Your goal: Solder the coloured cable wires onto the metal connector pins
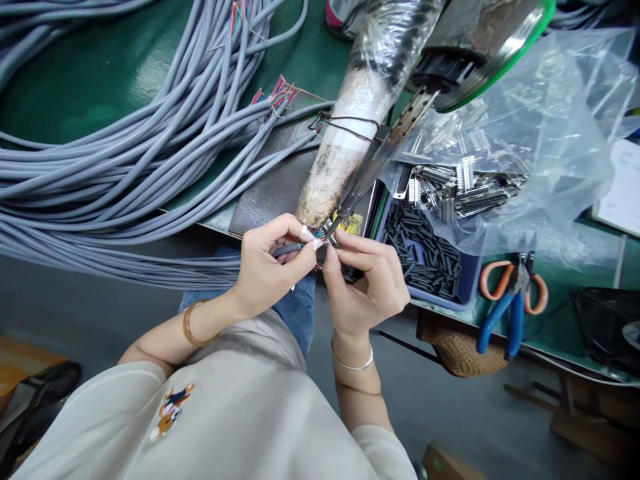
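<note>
My left hand (273,263) pinches a grey cable (287,250) close to its stripped end. White wraps cover its thumb tip and one fingertip. Thin coloured wires (319,233) fan out from the cable just past those fingertips. My right hand (367,277) has thumb and forefinger closed on a small metal connector (331,240), partly hidden by the fingers. Right above both hands, the tip of a soldering iron (380,157) with a perforated metal shaft points down at the wires. Whether the tip touches them I cannot make out.
A plastic-wrapped duct (345,127) comes down beside the iron. Bundled grey cables (150,153) cover the left. To the right are a blue tray (465,287) of black sleeves, a plastic bag (555,133) with connectors (460,190), blue-handled cutters (515,313) and orange-handled scissors (495,280).
</note>
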A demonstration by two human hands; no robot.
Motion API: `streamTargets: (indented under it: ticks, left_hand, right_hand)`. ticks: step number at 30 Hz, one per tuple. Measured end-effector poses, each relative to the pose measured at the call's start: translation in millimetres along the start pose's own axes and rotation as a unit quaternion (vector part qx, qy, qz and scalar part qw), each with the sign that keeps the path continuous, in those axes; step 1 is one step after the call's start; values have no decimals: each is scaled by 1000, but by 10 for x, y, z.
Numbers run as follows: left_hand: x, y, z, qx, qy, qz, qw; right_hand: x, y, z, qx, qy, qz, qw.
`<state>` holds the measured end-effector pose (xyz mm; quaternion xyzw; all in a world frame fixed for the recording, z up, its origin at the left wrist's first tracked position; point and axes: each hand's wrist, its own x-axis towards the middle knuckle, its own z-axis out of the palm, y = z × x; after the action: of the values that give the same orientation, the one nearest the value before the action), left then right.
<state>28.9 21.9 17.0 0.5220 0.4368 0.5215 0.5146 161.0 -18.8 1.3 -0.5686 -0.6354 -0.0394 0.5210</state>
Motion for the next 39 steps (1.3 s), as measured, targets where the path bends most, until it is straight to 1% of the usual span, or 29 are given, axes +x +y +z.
streamTargets:
  ticks: [2, 7, 10, 14, 20, 24, 31, 34, 39]
  left_hand:
    - [3, 3, -3, -6, -3, -2, 1000]
    - [4, 0, -28, -7, -28, -42, 999]
    - [2, 1, -40, -17, -33, -42, 998]
    - [-1, 1, -43, -20, -28, -17, 999]
    - [-21, -28, -35, 30, -14, 31, 999]
    - [-27, -71, -34, 59, -10, 68, 996]
    - [-12, -79, -25, 69, -2, 118, 991]
    - [-8, -55, -37, 63, -5, 102, 993]
    - [-26, -33, -60, 52, -26, 20, 998]
  right_hand:
    - [-11, 2, -7, -7, -4, -8, 1000]
    - [-88, 28, -32, -27, -20, -37, 999]
    - [-90, 27, -43, -13, -20, -21, 999]
    - [-48, -1, -46, 17, -22, 12, 1000]
    - [-32, -12, -27, 6, -19, -10, 1000]
    - [-25, 8, -7, 4, -21, -11, 1000]
    - [18, -7, -7, -7, -15, -14, 1000]
    - [7, -10, -17, -13, -22, -22, 999]
    - [-66, 40, -32, -38, -42, -91, 994]
